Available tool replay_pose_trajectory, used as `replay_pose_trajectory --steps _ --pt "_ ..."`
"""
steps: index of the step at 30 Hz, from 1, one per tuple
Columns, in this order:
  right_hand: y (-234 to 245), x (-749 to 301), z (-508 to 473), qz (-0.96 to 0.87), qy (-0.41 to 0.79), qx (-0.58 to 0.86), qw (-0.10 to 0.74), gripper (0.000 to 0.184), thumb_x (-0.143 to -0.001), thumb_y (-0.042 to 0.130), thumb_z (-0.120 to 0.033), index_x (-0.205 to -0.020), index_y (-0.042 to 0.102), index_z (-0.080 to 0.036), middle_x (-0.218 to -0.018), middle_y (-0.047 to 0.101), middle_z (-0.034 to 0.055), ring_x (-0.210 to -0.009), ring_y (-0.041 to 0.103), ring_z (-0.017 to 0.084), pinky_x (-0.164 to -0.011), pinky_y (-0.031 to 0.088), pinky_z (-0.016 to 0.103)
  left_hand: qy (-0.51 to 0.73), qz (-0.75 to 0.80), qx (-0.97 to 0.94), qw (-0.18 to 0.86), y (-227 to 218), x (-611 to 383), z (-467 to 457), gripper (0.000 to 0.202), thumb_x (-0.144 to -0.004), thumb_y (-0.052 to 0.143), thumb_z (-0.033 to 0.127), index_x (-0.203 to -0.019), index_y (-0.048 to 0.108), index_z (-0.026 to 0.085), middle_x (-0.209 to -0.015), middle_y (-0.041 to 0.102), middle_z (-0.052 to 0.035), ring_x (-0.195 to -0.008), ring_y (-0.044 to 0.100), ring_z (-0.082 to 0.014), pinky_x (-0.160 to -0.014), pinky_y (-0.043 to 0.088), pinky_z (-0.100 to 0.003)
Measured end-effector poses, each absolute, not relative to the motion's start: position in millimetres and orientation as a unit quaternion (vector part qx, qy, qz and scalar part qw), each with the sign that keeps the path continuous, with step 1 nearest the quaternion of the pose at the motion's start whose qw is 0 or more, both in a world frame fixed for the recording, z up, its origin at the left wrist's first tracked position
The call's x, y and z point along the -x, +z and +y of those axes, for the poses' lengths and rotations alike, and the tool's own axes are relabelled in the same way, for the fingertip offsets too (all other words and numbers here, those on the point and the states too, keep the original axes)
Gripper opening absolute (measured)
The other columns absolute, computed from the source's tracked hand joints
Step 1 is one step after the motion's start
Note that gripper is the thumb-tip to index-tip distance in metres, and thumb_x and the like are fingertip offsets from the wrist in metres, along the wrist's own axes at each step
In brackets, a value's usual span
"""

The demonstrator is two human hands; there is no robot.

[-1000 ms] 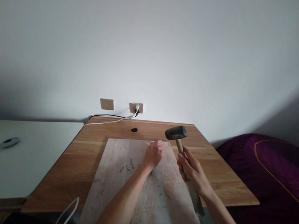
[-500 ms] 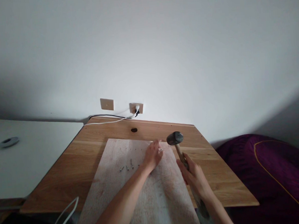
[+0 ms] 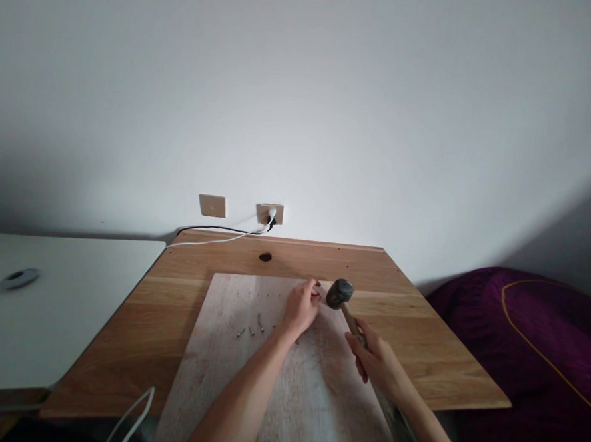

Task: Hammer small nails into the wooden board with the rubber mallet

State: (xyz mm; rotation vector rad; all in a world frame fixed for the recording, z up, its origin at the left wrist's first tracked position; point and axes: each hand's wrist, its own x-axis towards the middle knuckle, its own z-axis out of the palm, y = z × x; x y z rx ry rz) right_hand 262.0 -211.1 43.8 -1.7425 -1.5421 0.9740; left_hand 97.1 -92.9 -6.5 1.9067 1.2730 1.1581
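A pale wooden board (image 3: 266, 396) lies on a wooden desk (image 3: 151, 323). My right hand (image 3: 377, 363) is closed around the wooden handle of a hammer (image 3: 341, 293), whose dark head sits low over the board's far right corner. My left hand (image 3: 303, 306) rests on the board just left of the hammer head, fingertips pinched together near it; what they pinch is too small to make out. Several loose nails (image 3: 251, 330) lie on the board to the left of that hand.
A white table (image 3: 55, 309) with a round grommet (image 3: 17, 278) stands at the left. Wall sockets (image 3: 269, 213) with plugged cables sit behind the desk, which has a cable hole (image 3: 265, 257). A purple cushion (image 3: 533, 340) lies at the right. A white cable loop (image 3: 128, 424) hangs at the lower left.
The hammer head has come down and to the left, from raised above the board to right beside my left fingertips. My left hand has stayed in place.
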Motion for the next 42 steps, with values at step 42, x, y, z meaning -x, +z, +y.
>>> replay_pose_trajectory --steps 42 --pt "25 -263 -216 -0.609 0.287 0.688 0.272 0.070 -0.090 0.035 -0.056 -0.137 0.051 -0.006 -0.053 0.058 -0.0024 -0.036 0.054 0.019 -0.039 0.041 0.027 0.442 0.495 -0.691 0.286 -3 -99 -95 0.024 -0.081 0.065 0.007 -0.100 0.063 0.020 -0.083 0.069 0.0000 -0.079 0.066 -0.0177 -0.076 0.049 -0.028"
